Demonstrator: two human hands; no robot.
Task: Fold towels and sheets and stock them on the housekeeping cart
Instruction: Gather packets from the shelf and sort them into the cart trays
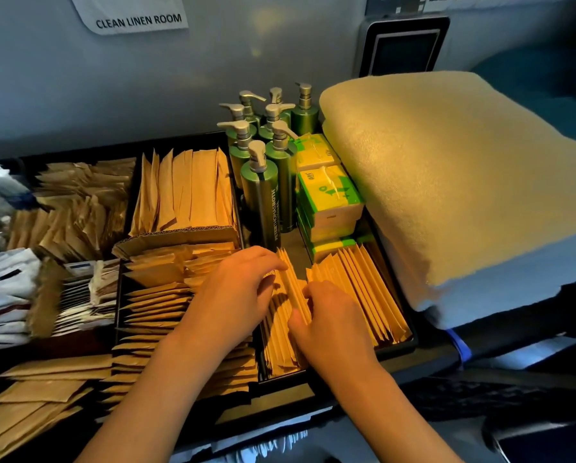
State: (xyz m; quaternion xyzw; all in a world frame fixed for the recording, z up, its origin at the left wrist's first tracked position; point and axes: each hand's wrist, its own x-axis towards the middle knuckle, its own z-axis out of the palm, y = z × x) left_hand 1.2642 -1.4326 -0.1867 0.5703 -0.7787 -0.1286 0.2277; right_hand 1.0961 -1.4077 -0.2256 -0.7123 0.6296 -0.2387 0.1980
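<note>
Both hands in kraft packets, folded towel right of grip
</note>
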